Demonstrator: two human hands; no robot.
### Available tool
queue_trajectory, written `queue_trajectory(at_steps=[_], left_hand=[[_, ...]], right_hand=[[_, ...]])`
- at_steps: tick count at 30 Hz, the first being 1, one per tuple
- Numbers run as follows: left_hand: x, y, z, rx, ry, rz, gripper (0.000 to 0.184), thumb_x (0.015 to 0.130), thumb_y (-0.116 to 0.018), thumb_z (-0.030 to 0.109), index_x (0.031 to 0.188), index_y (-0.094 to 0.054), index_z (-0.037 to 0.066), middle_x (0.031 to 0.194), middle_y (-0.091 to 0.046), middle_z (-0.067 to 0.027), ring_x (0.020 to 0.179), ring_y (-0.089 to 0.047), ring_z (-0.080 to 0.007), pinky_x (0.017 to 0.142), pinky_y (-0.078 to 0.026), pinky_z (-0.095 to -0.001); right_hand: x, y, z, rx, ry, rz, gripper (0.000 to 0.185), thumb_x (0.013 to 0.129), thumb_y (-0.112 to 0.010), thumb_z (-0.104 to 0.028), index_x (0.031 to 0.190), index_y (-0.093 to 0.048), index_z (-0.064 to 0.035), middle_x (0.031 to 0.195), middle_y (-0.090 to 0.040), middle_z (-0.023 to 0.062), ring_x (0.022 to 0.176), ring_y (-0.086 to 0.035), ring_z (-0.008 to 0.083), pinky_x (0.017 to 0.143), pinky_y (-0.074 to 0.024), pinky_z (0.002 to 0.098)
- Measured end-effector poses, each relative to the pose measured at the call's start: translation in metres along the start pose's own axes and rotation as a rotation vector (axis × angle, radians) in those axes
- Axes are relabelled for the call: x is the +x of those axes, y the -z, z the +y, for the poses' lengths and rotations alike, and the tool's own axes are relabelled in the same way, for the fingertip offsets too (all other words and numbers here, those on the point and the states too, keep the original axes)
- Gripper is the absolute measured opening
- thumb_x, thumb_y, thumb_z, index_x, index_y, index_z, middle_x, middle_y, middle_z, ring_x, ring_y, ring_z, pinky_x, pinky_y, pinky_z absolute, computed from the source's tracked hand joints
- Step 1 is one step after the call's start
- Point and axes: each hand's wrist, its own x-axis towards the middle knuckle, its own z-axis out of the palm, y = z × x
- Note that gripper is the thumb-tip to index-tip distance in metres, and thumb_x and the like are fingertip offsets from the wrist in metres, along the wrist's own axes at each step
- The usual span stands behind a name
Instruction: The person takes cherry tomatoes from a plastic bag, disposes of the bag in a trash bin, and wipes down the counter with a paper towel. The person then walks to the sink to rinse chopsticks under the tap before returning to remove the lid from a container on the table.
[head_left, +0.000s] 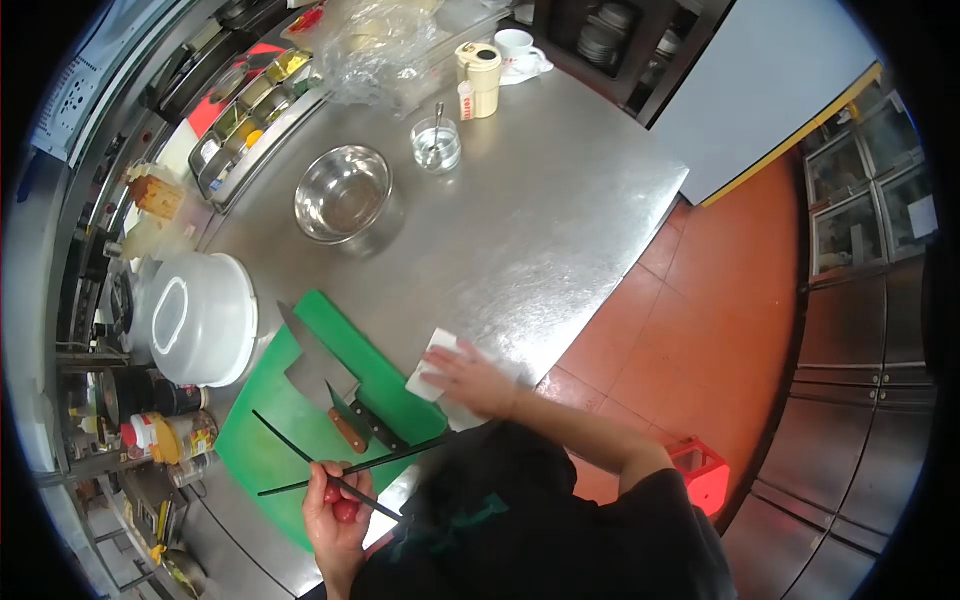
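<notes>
My left hand (pixel 335 515) is closed around small round red fruits or vegetables (pixel 345 510), perhaps cherry tomatoes or radishes. Two long thin black sticks (pixel 300 486) cross at that hand; whether it grips them I cannot tell. My right hand (pixel 470 378), slightly blurred, holds a folded white cloth or paper towel (pixel 424 382) under its fingers, at the right edge of the green cutting board (pixel 262 455). On the board lie a broad cleaver (pixel 318 368), a small knife with a brown wooden handle (pixel 347 430) and a knife with a black riveted handle (pixel 380 427).
A metal bowl (pixel 343 195), a glass of water with a spoon (pixel 436 147), a cream container (pixel 480 80) and a white cup (pixel 515 45) stand on the steel table (pixel 540 190). A white lidded tub (pixel 203 320) is left. A red stool (pixel 700 478) stands on the floor.
</notes>
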Motion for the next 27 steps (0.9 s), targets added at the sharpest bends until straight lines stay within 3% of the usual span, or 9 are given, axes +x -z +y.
queue_trajectory(at_steps=[4,7,10,11,13,17,19,26,27], left_hand=[[-0.008,0.023,-0.002,-0.039,-0.050,0.074,0.033,0.093,-0.044,0.036,0.079,-0.055,0.008,0.055,-0.040,0.0010,0.052,-0.034,-0.0101,0.033,-0.029,-0.0215],[-0.017,0.028,0.000,-0.108,-0.029,0.135,0.031,0.092,-0.046,0.035,0.080,-0.055,0.008,0.056,-0.041,0.0006,0.052,-0.036,-0.0104,0.034,-0.028,-0.0214],[-0.020,0.039,0.001,-0.154,-0.071,0.083,0.029,0.091,-0.050,0.033,0.079,-0.055,0.007,0.057,-0.041,-0.0013,0.054,-0.037,-0.0115,0.036,-0.028,-0.0213],[-0.021,0.041,0.003,-0.170,-0.048,0.038,0.028,0.090,-0.051,0.032,0.079,-0.053,0.006,0.058,-0.042,-0.0027,0.057,-0.039,-0.0122,0.039,-0.029,-0.0213],[-0.019,0.041,0.001,-0.148,-0.040,0.072,0.028,0.089,-0.052,0.033,0.080,-0.054,0.006,0.057,-0.041,-0.0032,0.058,-0.039,-0.0131,0.039,-0.029,-0.0217],[-0.013,0.009,0.004,-0.084,0.055,0.104,0.027,0.088,-0.054,0.032,0.079,-0.054,0.006,0.058,-0.040,-0.0027,0.058,-0.039,-0.0139,0.041,-0.029,-0.0232],[-0.013,0.001,0.002,-0.081,-0.001,0.111,0.030,0.091,-0.049,0.033,0.077,-0.056,0.008,0.056,-0.042,-0.0014,0.052,-0.037,-0.0127,0.035,-0.027,-0.0220],[-0.021,0.033,-0.012,-0.198,-0.074,0.116,0.030,0.091,-0.048,0.034,0.078,-0.057,0.008,0.055,-0.043,-0.0027,0.052,-0.036,-0.0134,0.035,-0.027,-0.0221],[-0.024,0.037,-0.014,-0.234,-0.116,0.151,0.030,0.091,-0.049,0.034,0.079,-0.057,0.008,0.055,-0.044,-0.0032,0.052,-0.036,-0.0135,0.035,-0.028,-0.0221]], right_hand=[[-0.032,0.010,0.102,-0.287,-0.270,0.124,0.046,0.085,-0.047,-0.018,0.129,-0.041,-0.0108,0.134,-0.038,0.0149,0.126,-0.035,0.0271,0.104,-0.0206,0.0535],[-0.099,0.134,0.189,-0.116,-1.347,0.349,0.033,0.092,-0.043,-0.028,0.099,-0.061,-0.0007,0.080,-0.062,0.0151,0.068,-0.060,0.0248,0.058,-0.0466,0.0393],[-0.290,0.153,0.295,-0.426,-1.545,0.623,0.015,0.076,-0.055,-0.012,0.085,-0.066,-0.0057,0.086,-0.066,0.0133,0.073,-0.064,0.0232,0.063,-0.0501,0.0338],[-0.262,0.183,0.255,-0.476,-1.627,0.689,0.019,0.072,-0.059,-0.011,0.090,-0.067,-0.0091,0.087,-0.065,0.0156,0.073,-0.064,0.0257,0.063,-0.0500,0.0343],[-0.247,0.182,0.243,-0.611,-1.426,0.781,0.016,0.078,-0.053,-0.007,0.087,-0.065,-0.0028,0.079,-0.066,0.0157,0.072,-0.065,0.0261,0.067,-0.0500,0.0370],[-0.138,0.153,0.224,0.053,-1.040,0.994,0.023,0.077,-0.051,-0.007,0.097,-0.062,-0.0044,0.072,-0.062,0.0113,0.063,-0.059,0.0226,0.058,-0.0461,0.0352],[-0.067,0.110,0.209,0.165,-0.859,0.927,0.022,0.084,-0.051,-0.017,0.096,-0.061,-0.0018,0.084,-0.061,0.0122,0.077,-0.058,0.0210,0.070,-0.0465,0.0326],[0.108,-0.028,0.027,0.360,0.040,-0.027,0.046,0.086,-0.044,-0.018,0.131,-0.038,-0.0063,0.138,-0.033,0.0122,0.129,-0.029,0.0279,0.109,-0.0199,0.0431],[0.118,-0.014,0.013,-0.279,0.229,-0.156,0.050,0.086,-0.045,-0.019,0.132,-0.035,-0.0049,0.141,-0.029,0.0106,0.132,-0.025,0.0269,0.109,-0.0170,0.0460]])
